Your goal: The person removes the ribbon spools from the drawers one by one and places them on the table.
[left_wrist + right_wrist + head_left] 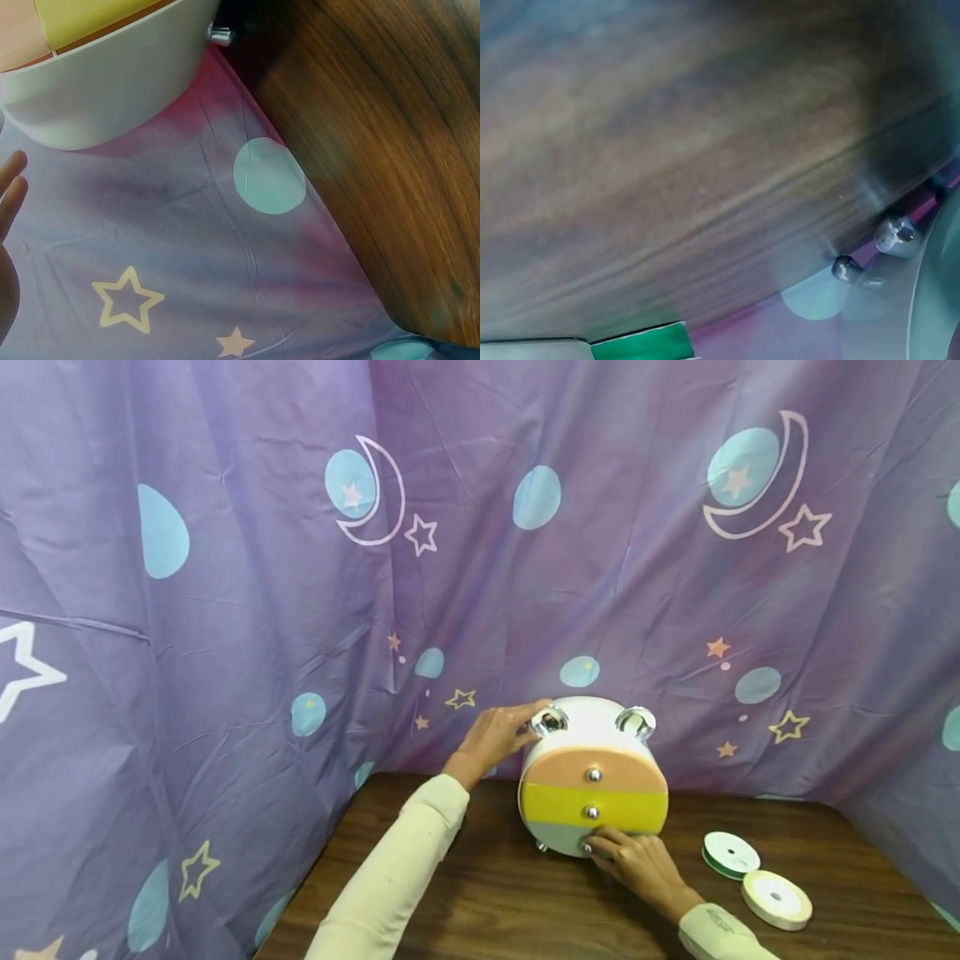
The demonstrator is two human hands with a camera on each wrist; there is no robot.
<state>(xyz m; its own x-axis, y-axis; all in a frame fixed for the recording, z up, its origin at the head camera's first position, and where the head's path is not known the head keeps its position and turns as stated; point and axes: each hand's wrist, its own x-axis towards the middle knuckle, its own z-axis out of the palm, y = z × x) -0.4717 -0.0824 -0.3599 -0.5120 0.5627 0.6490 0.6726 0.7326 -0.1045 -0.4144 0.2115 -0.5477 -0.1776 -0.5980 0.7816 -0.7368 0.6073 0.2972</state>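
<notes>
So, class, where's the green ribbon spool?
In the head view, the green ribbon spool lies right of the alarm-clock-shaped drawer box, beside the cream ribbon spool.

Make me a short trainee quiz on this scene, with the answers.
1. Short answer: which hand pinches the knob of the bottom drawer?
2. True or false: the green-edged spool sits on top of the round box.
3. Multiple choice: how many coloured drawer fronts does the round box show? A) two B) three C) four

Key:
1. The right hand.
2. False; the green-edged spool lies on the table.
3. B.
</notes>
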